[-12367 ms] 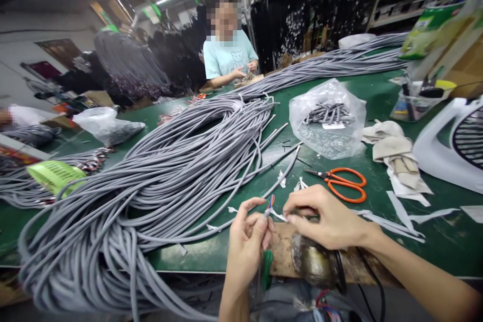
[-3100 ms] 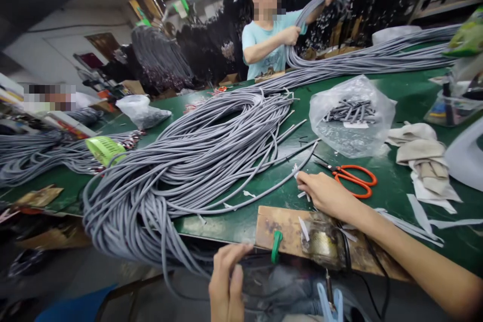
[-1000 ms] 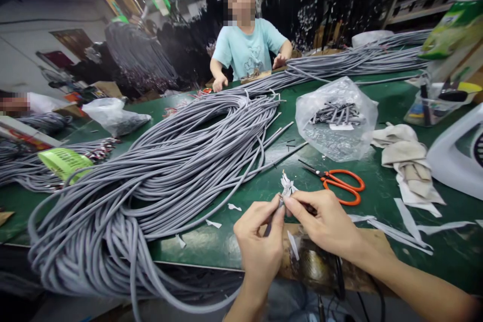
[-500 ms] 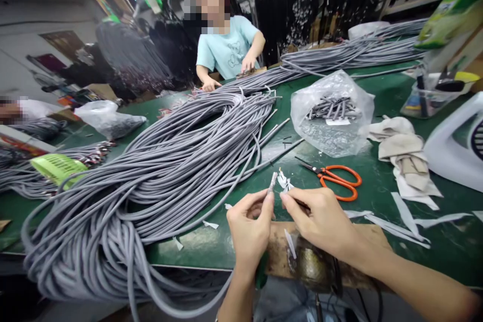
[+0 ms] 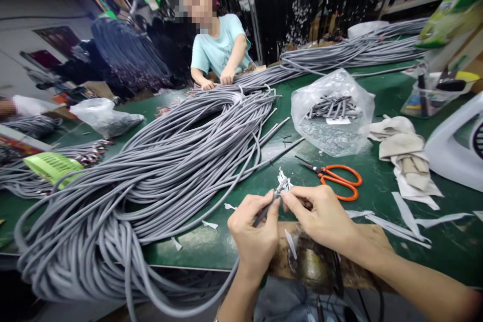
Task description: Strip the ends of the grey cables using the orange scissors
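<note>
While a green table (image 5: 192, 256) fills most of the scene, a heap of grey cables (image 5: 181, 161) sprawls across its left half, looped at the far end and spilling over the near edge. Across the table a co-worker (image 5: 222, 35) in a light blue shirt leans forward, both hands down at the far side of the heap. At the right edge stands a white plastic housing (image 5: 455, 146) with a dark grille, and between it and the heap lies a clear bag (image 5: 328, 141) holding short dark grey pieces (image 5: 334, 107). A worn wooden board (image 5: 372, 236) rests at the near edge, partly hidden by the right forearm. Just above the board's left part, the left hand (image 5: 252, 231) is closed around a cable end (image 5: 262, 215), thumb and fingers pinching it near the tip, which points up and away to the right. There the right hand (image 5: 320, 214) meets it, thumb and forefinger drawn together at the tip; whether they grip the core or only touch it cannot be told. Near the bag lies a crumpled beige cloth (image 5: 402, 148), and just beyond the right hand lie orange-handled scissors (image 5: 323, 171), blades pointing left. Smallest are the white scraps (image 5: 284, 181) bunched right behind the fingertips
</note>
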The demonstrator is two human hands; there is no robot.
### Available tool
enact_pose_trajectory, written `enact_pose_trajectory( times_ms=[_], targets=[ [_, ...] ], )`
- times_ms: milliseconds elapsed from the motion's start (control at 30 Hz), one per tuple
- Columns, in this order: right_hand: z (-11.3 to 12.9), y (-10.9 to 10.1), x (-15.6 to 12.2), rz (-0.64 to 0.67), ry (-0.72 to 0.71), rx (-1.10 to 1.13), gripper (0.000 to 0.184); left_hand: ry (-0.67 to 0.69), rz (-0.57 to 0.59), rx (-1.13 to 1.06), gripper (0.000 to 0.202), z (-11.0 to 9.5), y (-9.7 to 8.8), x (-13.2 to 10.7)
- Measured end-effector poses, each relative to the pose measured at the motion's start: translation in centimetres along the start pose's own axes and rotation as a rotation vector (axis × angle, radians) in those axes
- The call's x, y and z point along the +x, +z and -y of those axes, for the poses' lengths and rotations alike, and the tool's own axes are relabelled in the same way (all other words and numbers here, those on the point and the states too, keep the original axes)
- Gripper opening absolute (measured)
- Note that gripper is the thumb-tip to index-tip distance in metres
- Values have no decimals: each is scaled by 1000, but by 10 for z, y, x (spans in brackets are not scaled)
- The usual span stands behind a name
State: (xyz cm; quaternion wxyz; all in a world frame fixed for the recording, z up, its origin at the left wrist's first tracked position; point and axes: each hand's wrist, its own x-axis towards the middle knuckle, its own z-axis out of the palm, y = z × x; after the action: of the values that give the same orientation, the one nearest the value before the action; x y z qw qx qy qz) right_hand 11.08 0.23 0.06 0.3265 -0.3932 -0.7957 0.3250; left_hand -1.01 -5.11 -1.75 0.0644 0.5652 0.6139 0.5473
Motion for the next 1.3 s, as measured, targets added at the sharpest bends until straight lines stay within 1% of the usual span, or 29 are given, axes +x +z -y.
enact_pose_trajectory(
  times_ms=[67, 133, 167, 200, 267, 300, 333, 367, 433, 467, 500, 567, 833, 933, 1000, 1100, 1133, 1200, 1233, 1267, 1300],
  targets=[
    [-1, 0, -1, -35, -20, -20, 39, 84, 9, 57, 10, -2, 0, 0],
    [0, 2, -4, -105, -117, -94, 36, 107, 21, 88, 10, -2, 1, 1],
    [2, 3, -7, -140, -213, -136, 35, 91, 30, 101, 11, -1, 1, 2],
    [4, 5, -10, -147, -341, -166, 35, 61, 48, 120, 11, 0, 2, 3],
    [9, 8, -15, -110, -625, -182, 36, -21, 107, 155, 11, 4, 2, 4],
    [11, 9, -17, -74, -726, -178, 36, -63, 129, 155, 12, 7, 2, 5],
    [11, 10, -17, -66, -762, -172, 36, -103, 133, 135, 12, 9, 2, 5],
    [10, 11, -16, -79, -690, -191, 35, -138, 115, 94, 12, 11, 1, 5],
    [5, 10, -12, -116, -417, -246, 35, -198, 48, -26, 15, 13, 0, 4],
    [2, 9, -9, -116, -307, -275, 34, -219, 20, -85, 16, 13, 0, 3],
    [-1, 7, -6, -111, -230, -301, 34, -233, 4, -134, 16, 13, -1, 3],
    [-6, 5, -2, -109, -182, -350, 32, -239, -1, -192, 16, 11, -1, 2],
    [-3, 0, -2, -257, -249, -466, 23, -148, -9, -136, 12, 5, -1, 0],
    [-3, -1, -1, -273, -287, -495, 22, -136, 6, -129, 11, 6, -3, -1],
    [-4, -1, 0, -260, -307, -482, 22, -123, 29, -123, 11, 6, -3, -1],
    [-2, -1, -1, -207, -318, -359, 24, -116, 67, -135, 12, 7, -2, 0],
    [0, -1, -2, -178, -345, -283, 24, -131, 69, -137, 12, 7, -2, 0],
    [4, -3, -3, -125, -452, -112, 24, -192, 60, -137, 12, 8, 0, 2],
    [7, -5, -4, -121, -499, -38, 24, -231, 49, -139, 13, 9, 1, 3],
    [8, -5, -4, -143, -509, 12, 24, -264, 36, -149, 14, 9, 1, 3],
    [9, -6, -4, -186, -467, 33, 25, -287, 25, -170, 15, 10, 2, 3]
  ],
)
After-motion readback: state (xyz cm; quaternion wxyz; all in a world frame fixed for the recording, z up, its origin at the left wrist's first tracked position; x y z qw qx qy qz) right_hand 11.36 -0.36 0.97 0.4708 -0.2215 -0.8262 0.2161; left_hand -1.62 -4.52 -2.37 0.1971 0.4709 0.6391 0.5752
